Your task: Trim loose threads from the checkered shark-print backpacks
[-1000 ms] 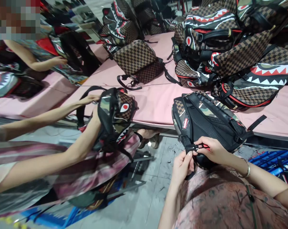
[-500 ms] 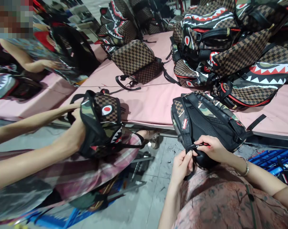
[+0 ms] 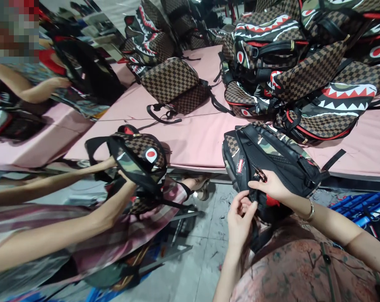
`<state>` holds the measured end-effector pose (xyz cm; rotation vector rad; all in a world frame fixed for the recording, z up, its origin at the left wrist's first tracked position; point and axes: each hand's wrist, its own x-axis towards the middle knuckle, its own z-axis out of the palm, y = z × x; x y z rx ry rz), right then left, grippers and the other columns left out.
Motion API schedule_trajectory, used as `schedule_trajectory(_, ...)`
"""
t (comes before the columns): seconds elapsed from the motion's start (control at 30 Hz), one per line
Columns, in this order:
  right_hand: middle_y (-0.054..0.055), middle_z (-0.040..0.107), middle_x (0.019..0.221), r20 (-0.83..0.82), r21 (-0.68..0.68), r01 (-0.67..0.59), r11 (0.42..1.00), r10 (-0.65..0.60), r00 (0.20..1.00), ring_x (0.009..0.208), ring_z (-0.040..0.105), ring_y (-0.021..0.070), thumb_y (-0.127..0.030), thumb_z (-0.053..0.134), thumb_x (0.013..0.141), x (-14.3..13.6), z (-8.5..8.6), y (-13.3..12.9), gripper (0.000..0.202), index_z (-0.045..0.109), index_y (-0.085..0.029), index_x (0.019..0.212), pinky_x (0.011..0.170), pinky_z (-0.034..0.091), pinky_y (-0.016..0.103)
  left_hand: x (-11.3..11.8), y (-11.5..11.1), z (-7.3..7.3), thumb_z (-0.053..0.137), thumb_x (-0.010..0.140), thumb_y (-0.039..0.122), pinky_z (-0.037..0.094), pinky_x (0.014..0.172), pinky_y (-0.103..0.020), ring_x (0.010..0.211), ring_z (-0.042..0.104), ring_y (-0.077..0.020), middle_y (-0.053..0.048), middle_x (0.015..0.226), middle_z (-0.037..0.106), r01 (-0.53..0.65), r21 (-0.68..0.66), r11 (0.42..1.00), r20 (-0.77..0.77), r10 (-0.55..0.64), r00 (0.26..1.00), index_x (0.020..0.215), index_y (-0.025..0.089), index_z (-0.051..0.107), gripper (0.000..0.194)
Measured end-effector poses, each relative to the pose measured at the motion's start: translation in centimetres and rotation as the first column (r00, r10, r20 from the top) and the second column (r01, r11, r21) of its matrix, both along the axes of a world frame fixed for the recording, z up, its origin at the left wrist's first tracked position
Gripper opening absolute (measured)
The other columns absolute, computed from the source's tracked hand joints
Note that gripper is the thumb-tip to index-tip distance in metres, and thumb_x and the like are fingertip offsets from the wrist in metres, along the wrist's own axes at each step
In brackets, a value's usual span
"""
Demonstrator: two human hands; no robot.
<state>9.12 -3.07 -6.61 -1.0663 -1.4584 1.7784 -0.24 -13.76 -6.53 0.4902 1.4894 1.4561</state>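
Note:
A black, camouflage and checkered backpack (image 3: 271, 155) leans on the table edge and my lap, its strap side up, with a red label on one strap. My right hand (image 3: 270, 186) is closed around small scissors (image 3: 261, 173), whose dark tips point up and left over the straps. Just left of it, my left hand (image 3: 243, 212) has curled fingers, thumb and fingertips pinched at the backpack's lower strap; what lies between them is too small to make out.
Pink-covered table (image 3: 202, 138) ahead; a pile of shark-mouth backpacks (image 3: 271, 37) at back right. A checkered bag (image 3: 171, 79) lies mid-table. At left a co-worker's arms (image 3: 92, 209) handle another backpack (image 3: 142, 155). Blue rack (image 3: 360, 214) at right.
My right hand has lifted the scissors off the strap, turning their tips upward. My left hand has come slightly away from it. The co-worker's backpack has tilted and moved right.

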Motion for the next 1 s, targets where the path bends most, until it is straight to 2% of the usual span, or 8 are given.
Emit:
schedule_trajectory(0.1, -0.006, 0.041, 0.053, 0.109, 0.081, -0.069, 0.994, 0.06, 0.992, 0.05, 0.036, 0.0075, -0.039, 0.065, 0.065, 0.1, -0.4, 0.2, 0.027, 0.05, -0.017, 0.065, 0.047, 0.028, 0.02, -0.5, -0.1, 0.0, 0.076, 0.054, 0.024, 0.043, 0.055, -0.02, 0.058, 0.055, -0.0101, -0.001, 0.067, 0.065, -0.066, -0.103, 0.992, -0.036, 0.062, 0.997, 0.077, 0.014, 0.068, 0.026)
schedule_trajectory(0.23, -0.001, 0.054, 0.07, 0.237, 0.324, -0.102, 0.94, 0.023, 0.971, 0.063, 0.049, 0.0123, -0.036, 0.049, 0.081, 0.9, -0.6, 0.0, 0.023, 0.053, -0.017, 0.094, 0.06, 0.039, 0.024, -1.1, -0.3, -0.2, 0.077, 0.051, 0.025, 0.044, 0.052, -0.021, 0.051, 0.055, -0.0094, -0.002, 0.067, 0.068, -0.05, -0.152, 0.987, 0.21, 0.082, 0.974, 0.079, 0.014, 0.069, 0.031)
schedule_trajectory(0.3, 0.003, 0.058, 0.082, 0.295, 0.534, -0.091, 0.841, -0.084, 0.952, 0.074, 0.052, 0.0156, -0.031, 0.043, 0.086, 1.7, -0.6, -0.1, 0.025, 0.051, -0.017, 0.105, 0.07, 0.04, 0.028, -1.1, -0.3, -0.3, 0.077, 0.052, 0.025, 0.044, 0.051, -0.02, 0.049, 0.055, -0.009, -0.003, 0.07, 0.069, -0.067, -0.152, 0.986, 0.282, 0.108, 0.953, 0.081, 0.014, 0.069, 0.032)
schedule_trajectory(0.4, 0.007, 0.061, 0.084, 0.354, 0.779, -0.209, 0.591, -0.141, 0.924, 0.078, 0.052, 0.0182, -0.027, 0.042, 0.088, 3.0, -1.0, -0.5, 0.021, 0.057, -0.016, 0.098, 0.074, 0.039, 0.031, -1.0, -0.3, -0.3, 0.077, 0.053, 0.026, 0.044, 0.05, -0.02, 0.048, 0.055, -0.0084, -0.003, 0.071, 0.069, -0.103, -0.147, 0.984, 0.277, 0.141, 0.95, 0.081, 0.014, 0.069, 0.032)
schedule_trajectory(0.47, 0.008, 0.062, 0.084, 0.409, 0.84, -0.315, 0.442, -0.135, 0.903, 0.075, 0.052, 0.0182, -0.028, 0.043, 0.089, 3.8, -1.5, -0.6, 0.022, 0.06, -0.016, 0.097, 0.072, 0.039, 0.031, -0.9, -0.3, -0.3, 0.076, 0.054, 0.025, 0.044, 0.051, -0.019, 0.049, 0.056, -0.0081, -0.002, 0.072, 0.069, -0.116, -0.138, 0.984, 0.259, 0.148, 0.954, 0.081, 0.015, 0.069, 0.03)
schedule_trajectory(0.53, 0.008, 0.063, 0.086, 0.456, 0.851, -0.381, 0.361, -0.151, 0.877, 0.075, 0.051, 0.0181, -0.028, 0.044, 0.089, 4.3, -1.9, -0.8, 0.024, 0.062, -0.016, 0.099, 0.07, 0.039, 0.031, -0.8, -0.3, -0.4, 0.076, 0.054, 0.025, 0.044, 0.052, -0.019, 0.051, 0.056, -0.0081, -0.002, 0.073, 0.07, -0.123, -0.124, 0.985, 0.244, 0.151, 0.958, 0.081, 0.015, 0.069, 0.029)
schedule_trajectory(0.8, 0.007, 0.063, 0.082, 0.503, 0.831, -0.446, 0.332, -0.104, 0.858, 0.074, 0.05, 0.0173, -0.03, 0.044, 0.089, 4.5, -1.7, -0.6, 0.024, 0.062, -0.016, 0.098, 0.069, 0.038, 0.029, -0.7, -0.4, -0.7, 0.076, 0.054, 0.026, 0.042, 0.051, -0.019, 0.051, 0.055, -0.0081, -0.003, 0.072, 0.069, -0.128, -0.13, 0.983, 0.226, 0.155, 0.962, 0.082, 0.013, 0.069, 0.032)
schedule_trajectory(1.0, 0.006, 0.063, 0.08, 0.483, 0.832, -0.419, 0.363, -0.102, 0.87, 0.073, 0.049, 0.0172, -0.029, 0.042, 0.09, 4.3, -1.8, -0.7, 0.024, 0.062, -0.015, 0.094, 0.067, 0.037, 0.028, -0.7, -0.3, -0.2, 0.076, 0.053, 0.027, 0.041, 0.05, -0.019, 0.049, 0.054, -0.0081, -0.003, 0.068, 0.068, -0.114, -0.13, 0.985, 0.226, 0.141, 0.964, 0.081, 0.013, 0.069, 0.032)
